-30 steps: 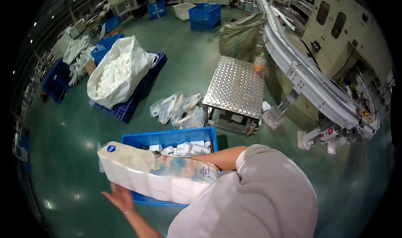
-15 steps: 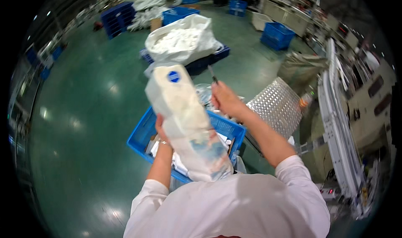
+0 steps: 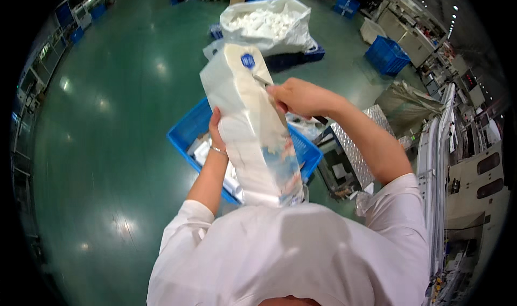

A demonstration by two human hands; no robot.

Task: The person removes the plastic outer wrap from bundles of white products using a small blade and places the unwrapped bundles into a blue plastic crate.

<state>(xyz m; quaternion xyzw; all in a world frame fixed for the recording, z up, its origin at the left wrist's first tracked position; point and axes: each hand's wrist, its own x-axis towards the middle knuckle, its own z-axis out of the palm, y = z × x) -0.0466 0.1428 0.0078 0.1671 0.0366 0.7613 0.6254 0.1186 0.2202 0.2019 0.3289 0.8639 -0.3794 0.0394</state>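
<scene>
A long white plastic-wrapped package (image 3: 239, 120), with a blue mark near its far end and coloured print near my body, slants up from my chest. My left hand (image 3: 216, 129) grips its left side, the thumb showing and the other fingers hidden beneath. In my right hand (image 3: 301, 97) is a small knife (image 3: 262, 80), its blade touching or just above the top face near the blue mark. Under the package stands a blue plastic crate (image 3: 182, 136) with white pieces inside, partly covered by the package and my left arm.
Beyond the package, a large white sack (image 3: 258, 46) full of white pieces sits on a dark blue pallet (image 3: 301, 59). To the right are a ridged metal plate (image 3: 362, 144), a blue crate (image 3: 386, 55) and machinery (image 3: 479, 169). Green floor (image 3: 107, 144) stretches along the left.
My right hand has brought the knife leftward from beside the package onto its top face. The view has shifted, and my left hand still holds the package.
</scene>
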